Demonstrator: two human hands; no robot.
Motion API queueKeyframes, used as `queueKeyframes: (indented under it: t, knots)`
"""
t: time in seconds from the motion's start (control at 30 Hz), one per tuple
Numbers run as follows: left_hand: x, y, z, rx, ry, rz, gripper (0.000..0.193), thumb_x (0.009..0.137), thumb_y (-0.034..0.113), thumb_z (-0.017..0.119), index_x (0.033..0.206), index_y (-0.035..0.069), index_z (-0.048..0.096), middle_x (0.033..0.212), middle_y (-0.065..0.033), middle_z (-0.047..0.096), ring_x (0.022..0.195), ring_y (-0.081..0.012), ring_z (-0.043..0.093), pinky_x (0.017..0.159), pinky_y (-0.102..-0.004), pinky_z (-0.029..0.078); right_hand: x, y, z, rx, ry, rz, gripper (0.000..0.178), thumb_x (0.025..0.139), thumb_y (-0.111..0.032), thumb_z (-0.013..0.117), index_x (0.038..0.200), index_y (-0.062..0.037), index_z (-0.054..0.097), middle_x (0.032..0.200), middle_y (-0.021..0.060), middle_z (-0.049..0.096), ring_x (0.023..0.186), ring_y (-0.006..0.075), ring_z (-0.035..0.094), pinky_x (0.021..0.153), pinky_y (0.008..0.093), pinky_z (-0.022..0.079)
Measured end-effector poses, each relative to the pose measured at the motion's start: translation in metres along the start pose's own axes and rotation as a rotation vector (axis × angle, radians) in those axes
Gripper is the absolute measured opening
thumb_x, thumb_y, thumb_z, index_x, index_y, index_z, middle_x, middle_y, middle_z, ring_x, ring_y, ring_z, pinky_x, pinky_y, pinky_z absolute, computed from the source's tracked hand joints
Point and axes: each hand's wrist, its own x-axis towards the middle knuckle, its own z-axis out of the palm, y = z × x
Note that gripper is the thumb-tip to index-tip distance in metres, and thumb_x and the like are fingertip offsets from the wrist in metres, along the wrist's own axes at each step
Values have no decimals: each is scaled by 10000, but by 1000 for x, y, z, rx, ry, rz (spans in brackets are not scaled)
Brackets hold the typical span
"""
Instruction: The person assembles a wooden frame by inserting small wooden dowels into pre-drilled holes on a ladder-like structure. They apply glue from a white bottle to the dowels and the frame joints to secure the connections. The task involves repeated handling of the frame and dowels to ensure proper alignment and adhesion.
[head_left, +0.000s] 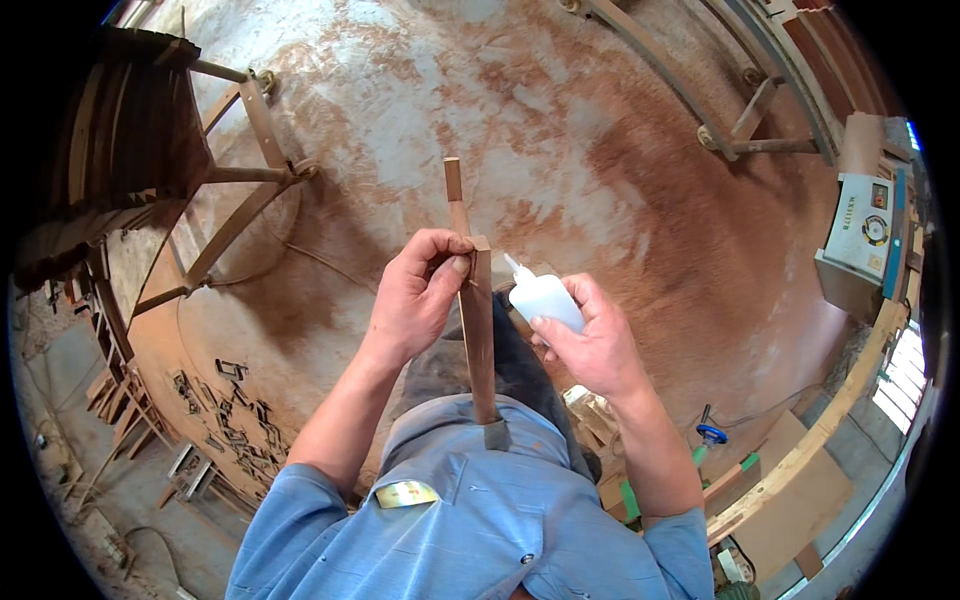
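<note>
I am holding a narrow wooden strip (478, 330) upright against my chest, my left hand (415, 300) clenched around its upper part, where a thinner stick (454, 190) pokes up behind it. My right hand (590, 345) is grasping a white glue bottle (543, 297), its nozzle tipped toward the strip's edge just below my left thumb. I judge that a thin, steady bead calls for keeping the nozzle on that narrow edge and squeezing lightly. The dusty floor (600, 150) lies open ahead; a metal frame (250, 190) stands well off to my left and a board (800, 480) to my lower right.
</note>
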Motion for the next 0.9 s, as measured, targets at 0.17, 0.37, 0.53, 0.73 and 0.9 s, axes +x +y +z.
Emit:
queueKeyframes:
  t: [0.17,0.37,0.53,0.73,0.9]
  knots:
    - [1,-4,2,33,-18,-7,180,965,37,558,1140,12,525,1005,-24,586,890,-83,553,801,-249,482,-2,-4,-1,-219,113,-192,239,825,-106,739,997,-12,603,851,66,664,742,127,621,655,274,502]
    - [1,4,9,50,9,-16,325,956,52,559,1257,29,438,1042,-33,552,925,-96,536,830,-256,475,-7,-15,-2,-333,176,-180,283,787,-150,772,965,-14,600,827,148,679,747,236,675,676,345,522]
    - [1,0,10,87,8,23,346,958,45,546,1280,27,419,1052,-47,542,951,-103,530,855,-264,469,-8,-22,-1,-390,185,-211,273,790,-145,767,961,-11,601,826,170,681,749,266,687,667,357,525]
    - [2,3,12,99,-6,-11,364,959,38,535,1298,18,404,1061,-69,545,975,-121,535,876,-276,465,-7,-26,-3,-466,204,-288,259,779,-123,764,950,-10,605,821,182,673,742,309,684,662,371,526]
    - [4,-3,10,153,12,17,372,950,34,546,1295,17,406,1052,-79,554,978,-136,544,879,-286,468,-7,-36,-4,-587,189,-396,248,766,-92,757,938,-7,599,825,182,640,747,349,654,643,403,521]
